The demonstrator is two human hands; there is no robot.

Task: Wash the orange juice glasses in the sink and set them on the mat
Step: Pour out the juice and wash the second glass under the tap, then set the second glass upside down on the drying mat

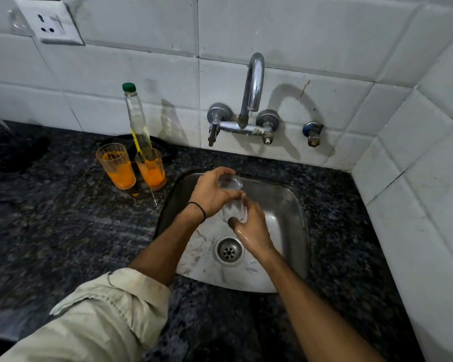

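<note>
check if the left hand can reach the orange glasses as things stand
Likely yes, once freed: the left hand grips the clear glass over the sink; nothing stands between it and the orange glasses.

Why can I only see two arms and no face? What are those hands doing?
The camera sits on the person's head and looks down, so you see only their own arms. There is no machine, just bare hands. The left hand grips the top of a clear glass, and the right hand holds its lower part, over the metal sink below the tap. On the dark counter stand the first juice glass and the second juice glass, both orange inside, with a green-capped bottle behind them.
</note>
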